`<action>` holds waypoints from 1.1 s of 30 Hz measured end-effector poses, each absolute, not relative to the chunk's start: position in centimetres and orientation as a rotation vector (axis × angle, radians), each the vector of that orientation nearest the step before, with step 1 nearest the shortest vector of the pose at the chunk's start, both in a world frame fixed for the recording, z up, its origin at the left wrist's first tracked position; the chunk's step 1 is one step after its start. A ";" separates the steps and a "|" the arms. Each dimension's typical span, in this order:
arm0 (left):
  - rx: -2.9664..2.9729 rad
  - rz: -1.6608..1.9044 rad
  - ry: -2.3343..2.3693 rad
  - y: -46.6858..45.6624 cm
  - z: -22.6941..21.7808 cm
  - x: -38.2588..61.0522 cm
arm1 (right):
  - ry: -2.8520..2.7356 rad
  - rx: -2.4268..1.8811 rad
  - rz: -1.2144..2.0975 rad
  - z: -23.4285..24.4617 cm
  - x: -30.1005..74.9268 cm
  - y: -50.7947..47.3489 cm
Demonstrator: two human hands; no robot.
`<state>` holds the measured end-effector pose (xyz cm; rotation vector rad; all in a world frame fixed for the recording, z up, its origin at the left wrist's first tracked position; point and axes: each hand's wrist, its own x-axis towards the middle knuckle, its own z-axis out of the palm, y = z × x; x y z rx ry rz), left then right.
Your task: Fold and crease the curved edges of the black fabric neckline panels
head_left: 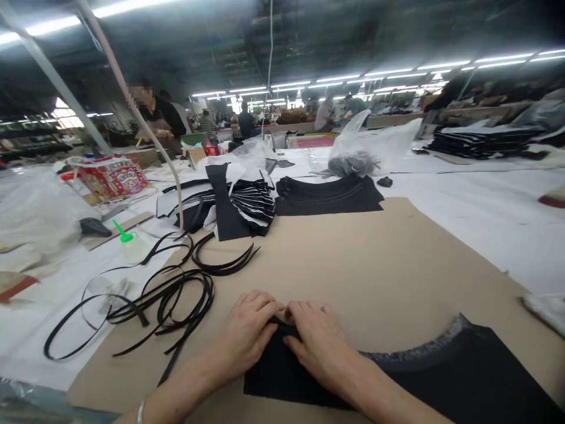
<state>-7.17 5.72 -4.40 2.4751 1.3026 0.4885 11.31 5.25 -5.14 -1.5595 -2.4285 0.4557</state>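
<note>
Both my hands rest on the upper left end of a black fabric piece that lies on a brown cardboard sheet. My left hand has its fingers curled down, pressing the cloth's edge. My right hand lies beside it, touching it, with fingers bent and pressed together on the same edge. The fabric has a curved, grey frayed edge to the right of my hands. Loose black strips lie just left of my left hand.
Stacks of black cut pieces and striped pieces lie at the cardboard's far end. A green-capped glue bottle stands at the left. A clear plastic bag and dark stacks sit farther back. Other people work in the distance.
</note>
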 end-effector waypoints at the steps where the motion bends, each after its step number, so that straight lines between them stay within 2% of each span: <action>1: 2.471 0.424 1.287 6.0 -4.3 -6.7 | -2.422 -1.578 0.474 -5.1 11.3 5.3; 5: 2.473 0.288 1.277 7.1 -4.4 -6.1 | -2.397 -1.616 0.578 -4.6 11.7 5.4; 12: 2.492 0.281 1.212 7.3 -4.2 -5.9 | -2.277 -1.570 0.710 -4.9 12.6 5.3; 23: 2.522 0.242 1.107 7.1 -4.8 -6.1 | -2.264 -1.395 0.634 -7.2 12.6 4.6; 33: 2.704 0.202 1.037 6.4 -5.7 -7.0 | -2.476 -1.207 0.214 -9.5 13.2 4.1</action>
